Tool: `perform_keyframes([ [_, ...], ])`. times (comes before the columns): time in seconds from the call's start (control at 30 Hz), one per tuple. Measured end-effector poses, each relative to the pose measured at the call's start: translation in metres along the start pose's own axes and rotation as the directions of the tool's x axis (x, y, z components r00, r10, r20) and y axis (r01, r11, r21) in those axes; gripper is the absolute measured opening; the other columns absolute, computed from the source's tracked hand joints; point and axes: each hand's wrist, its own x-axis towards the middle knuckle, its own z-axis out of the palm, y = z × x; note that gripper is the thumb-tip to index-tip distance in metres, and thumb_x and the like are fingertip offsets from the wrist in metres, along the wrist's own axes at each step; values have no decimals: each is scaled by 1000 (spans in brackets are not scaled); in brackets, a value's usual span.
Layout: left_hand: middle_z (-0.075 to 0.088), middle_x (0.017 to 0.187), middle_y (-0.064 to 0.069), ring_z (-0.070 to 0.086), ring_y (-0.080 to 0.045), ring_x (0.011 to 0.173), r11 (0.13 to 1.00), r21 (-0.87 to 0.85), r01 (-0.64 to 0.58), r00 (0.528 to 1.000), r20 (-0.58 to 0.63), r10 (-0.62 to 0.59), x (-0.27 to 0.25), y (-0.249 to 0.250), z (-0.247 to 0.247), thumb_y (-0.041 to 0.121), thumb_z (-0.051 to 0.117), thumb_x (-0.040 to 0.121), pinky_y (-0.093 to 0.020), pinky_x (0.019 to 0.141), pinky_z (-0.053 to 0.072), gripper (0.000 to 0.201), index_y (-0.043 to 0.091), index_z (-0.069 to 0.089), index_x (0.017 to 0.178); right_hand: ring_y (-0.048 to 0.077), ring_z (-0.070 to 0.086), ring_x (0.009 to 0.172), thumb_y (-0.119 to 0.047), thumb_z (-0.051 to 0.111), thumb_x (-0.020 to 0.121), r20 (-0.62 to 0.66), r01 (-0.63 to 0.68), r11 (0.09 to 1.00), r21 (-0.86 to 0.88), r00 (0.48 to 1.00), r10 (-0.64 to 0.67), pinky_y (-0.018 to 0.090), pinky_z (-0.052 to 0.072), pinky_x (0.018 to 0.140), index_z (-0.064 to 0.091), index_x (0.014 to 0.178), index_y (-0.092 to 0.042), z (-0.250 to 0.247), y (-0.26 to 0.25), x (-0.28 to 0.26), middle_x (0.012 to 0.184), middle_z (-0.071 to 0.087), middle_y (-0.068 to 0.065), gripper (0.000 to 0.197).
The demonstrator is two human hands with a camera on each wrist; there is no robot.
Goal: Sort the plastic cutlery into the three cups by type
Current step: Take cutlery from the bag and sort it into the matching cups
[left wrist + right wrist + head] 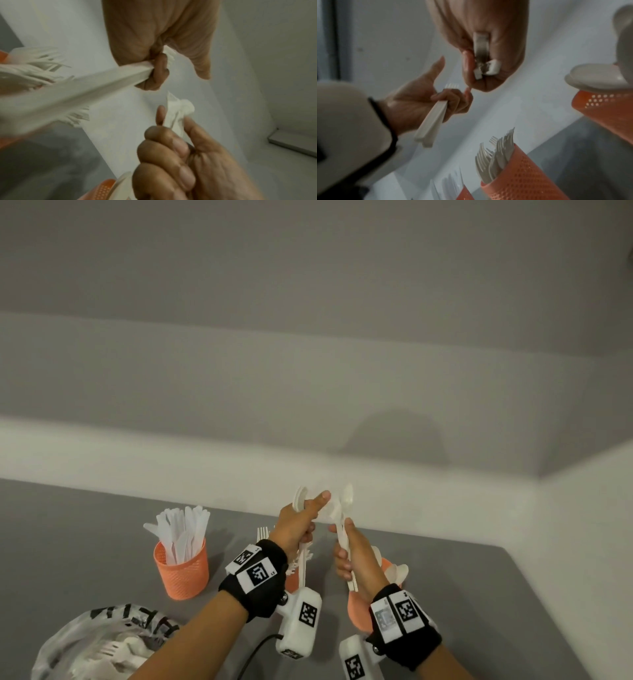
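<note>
Grey table (pixel 85 529) carries the setup; pale wall behind. Near left corner: crumpled clear plastic bag (pixel 68 642) with black lettering, unsorted white cutlery inside.

Three orange perforated cups. Knife cup (pixel 181 571) stands left, clear in head view, packed with white knives, blades up. Fork cup (pixel 518 175) is mostly hidden behind the left wrist in head view; right wrist view shows it plainly, tines up, standing between the other two. Spoon cup (pixel 606 112) sits right, spoon bowls over its rim; head view shows only a sliver behind the right forearm.

Left hand (pixel 296 525) raised above the cups, fingers curled round a bundle of white handles (pixel 430 129), thumb stuck out. Head view shows a spoon bowl topping the bundle; right wrist view shows fork tines there.

Right hand (pixel 352 556), just beside the left, fist closed on white spoons (pixel 344 508), bowls up. Right wrist view alone shows their square handle ends poking from the fist.
</note>
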Motion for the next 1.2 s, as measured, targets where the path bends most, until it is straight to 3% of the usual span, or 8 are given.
perform_keyframes([
  [0.13,35,60,-2,27,-5,37,996,87,-4,999,45,0,-3,-8,-3,34,64,83,-16,37,23,28,13,54,68,3,28,32,-38,29,100,21,107,989,-105,994,-105,15,23,33,50,106,-15,2,1,-2,59,48,0,32],
  [0.37,44,64,-6,37,-4,37,997,73,-9,1000,0,9,-1,-19,10,22,48,94,-16,36,31,20,5,54,85,10,40,39,-39,32,99,-21,155,951,-266,986,-167,18,31,37,46,98,-24,7,5,-3,67,61,1,20],
  [0.6,63,78,-3,41,-11,58,991,-134,-21,993,-121,4,9,-10,3,17,32,99,-17,44,34,26,12,52,84,20,57,60,-21,32,101,-149,142,948,-284,970,-190,31,49,60,44,87,-20,-10,8,8,67,63,4,19],
  [0.67,64,79,-4,46,-11,62,979,-203,-32,986,-168,-2,16,-7,-3,18,30,99,-20,51,37,24,7,51,96,20,58,61,-19,32,101,-185,158,947,-279,959,-215,30,48,64,41,82,-22,-16,8,11,66,61,4,22],
  [0.8,58,77,-11,61,-19,67,906,-421,-48,970,-237,-59,32,-3,-21,23,29,101,-31,61,51,27,6,43,116,11,41,57,-15,33,101,-285,222,945,-242,914,-288,18,38,54,43,81,-20,-33,6,17,64,43,0,23],
  [0.93,40,59,-1,46,-6,35,927,-323,-192,918,-393,53,42,0,-47,36,44,95,-19,40,42,24,15,45,83,7,32,53,-19,40,98,-418,258,962,-87,867,-270,17,31,51,49,78,-19,-53,7,21,63,35,-4,21],
  [1.07,36,34,7,31,-6,30,959,-113,-260,865,-469,179,45,0,-59,26,64,84,-18,40,29,41,18,34,58,0,44,46,-17,55,92,-500,304,952,-26,821,-275,18,36,55,48,68,-23,-61,13,24,48,49,-14,26],
  [1.2,33,28,8,29,-7,27,966,-97,-240,856,-491,163,54,-13,-63,17,58,87,-20,42,27,43,16,31,54,2,37,34,-12,59,89,-536,266,963,-37,809,-243,21,35,49,37,54,-15,-63,21,33,36,38,-11,42],
])
